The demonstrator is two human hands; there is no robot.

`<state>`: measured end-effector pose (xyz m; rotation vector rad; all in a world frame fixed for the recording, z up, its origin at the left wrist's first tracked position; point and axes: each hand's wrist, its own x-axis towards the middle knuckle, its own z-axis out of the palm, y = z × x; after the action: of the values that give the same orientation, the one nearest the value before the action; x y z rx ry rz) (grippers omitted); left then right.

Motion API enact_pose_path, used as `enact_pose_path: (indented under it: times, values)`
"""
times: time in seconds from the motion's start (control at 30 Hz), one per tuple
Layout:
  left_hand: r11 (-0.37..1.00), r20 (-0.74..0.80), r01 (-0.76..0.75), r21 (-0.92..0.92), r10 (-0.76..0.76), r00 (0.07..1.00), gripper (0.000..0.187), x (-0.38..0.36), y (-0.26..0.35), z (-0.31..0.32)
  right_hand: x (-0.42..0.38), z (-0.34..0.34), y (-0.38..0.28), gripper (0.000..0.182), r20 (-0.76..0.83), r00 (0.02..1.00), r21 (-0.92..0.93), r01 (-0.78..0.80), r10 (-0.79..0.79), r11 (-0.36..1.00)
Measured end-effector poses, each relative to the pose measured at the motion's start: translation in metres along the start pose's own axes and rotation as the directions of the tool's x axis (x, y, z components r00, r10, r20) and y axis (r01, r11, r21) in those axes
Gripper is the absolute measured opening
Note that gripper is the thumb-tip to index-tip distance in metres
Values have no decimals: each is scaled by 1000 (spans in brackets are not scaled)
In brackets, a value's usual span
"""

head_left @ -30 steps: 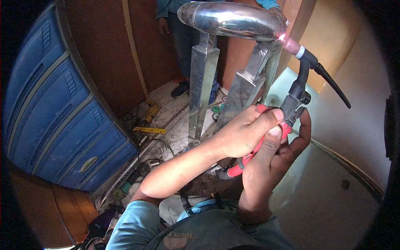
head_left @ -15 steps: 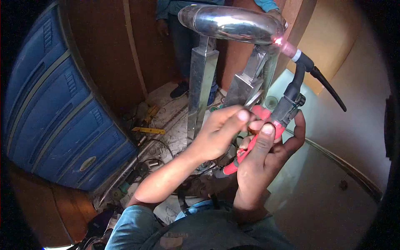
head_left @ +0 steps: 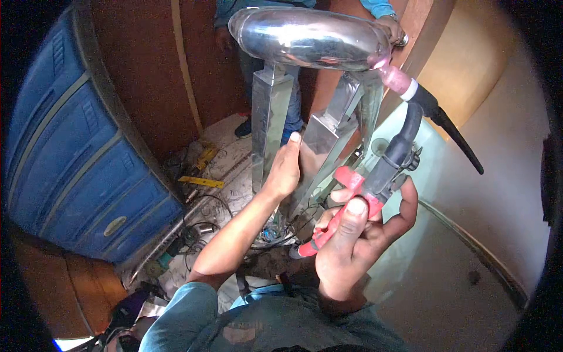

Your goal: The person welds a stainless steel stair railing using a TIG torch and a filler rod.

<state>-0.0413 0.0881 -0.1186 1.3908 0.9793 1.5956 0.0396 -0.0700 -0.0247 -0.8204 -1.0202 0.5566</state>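
A welding torch with a red handle [head_left: 337, 222], a black neck and a pink cup is in my right hand [head_left: 355, 237], thumb on top. The cup's tip glows against the underside of a shiny curved metal tube [head_left: 311, 38] at its right end. Square metal posts [head_left: 271, 111] stand under the tube. My left hand [head_left: 285, 167] is beside the posts, thumb up, seen from its back and side; its other fingers are mostly hidden.
A co-worker's hand [head_left: 392, 29] rests behind the tube's right end, and that person's legs stand beyond the posts. A large blue panel [head_left: 88, 158] fills the left. A yellow tool [head_left: 201, 182], cables and scraps litter the floor.
My left hand has moved left and down, away from the torch, towards the posts. The torch and my right hand appear slightly lower and further left. The glow at the tip is dimmer.
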Motion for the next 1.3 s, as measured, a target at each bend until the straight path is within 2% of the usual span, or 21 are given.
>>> enact_pose_path:
  times: [0.03,0.1,0.2,0.3,0.33,0.4,0.43,0.5,0.57,0.6,0.67,0.73,0.77,0.9,0.97,1.07,1.17,1.2,1.3]
  values:
    - [1000,14,13,-18,-13,1000,79,-1,-5,5,1,-1,0,63,20,1000,22,0,-1,1000]
    - [996,120,42,-81,-32,992,83,7,-32,-2,-1,-5,-5,61,68,998,69,-8,3,998]
    - [992,186,84,-94,-65,980,87,8,-23,-6,8,-9,5,63,83,997,92,-3,-4,996]
    - [975,274,181,-126,-141,951,72,13,-30,-16,11,-9,7,64,81,997,75,-12,6,997]
    - [959,355,238,-151,-173,919,65,17,-29,-22,13,-8,10,65,77,997,59,-10,5,998]
    - [921,157,187,-342,-140,978,62,3,4,-3,14,-3,7,65,104,995,38,-1,-3,999]
    - [919,110,157,-361,-126,986,62,1,20,6,13,-2,8,66,123,992,32,-11,7,999]
    - [934,53,157,-322,-148,988,63,-2,21,-1,8,6,7,66,79,996,12,28,-28,1000]
    - [962,94,224,-156,-211,973,66,1,-2,-20,5,14,5,66,13,1000,24,-4,3,1000]
    - [973,152,165,-161,-141,978,69,2,-12,-25,7,14,10,67,21,999,4,34,-34,999]
    - [968,198,204,-144,-174,965,78,1,-9,-25,12,13,9,67,5,1000,-22,5,-4,1000]
    - [983,143,146,-111,-130,981,96,4,-7,-18,18,19,11,68,-14,1000,6,-11,11,1000]
    - [986,152,125,-112,-107,983,96,9,-9,-21,21,24,12,71,-13,1000,-28,-16,15,999]
    - [981,251,74,-178,-28,968,96,22,-38,-44,17,47,7,83,-149,987,-97,-71,56,993]
    - [969,304,71,-236,4,953,96,30,-50,-56,12,54,12,88,-127,990,-142,-83,65,986]
    - [942,353,77,-328,46,934,92,44,-50,-68,10,88,7,87,-260,963,-156,-109,66,982]
    - [939,357,92,-330,34,934,87,64,-40,-72,17,115,19,87,-364,931,-157,-94,31,983]
    - [937,355,92,-337,36,934,86,71,-38,-78,15,125,22,87,-357,932,-139,-119,62,983]
    - [901,424,123,-416,72,903,83,91,-77,-104,9,172,28,85,-423,901,-88,-142,92,986]
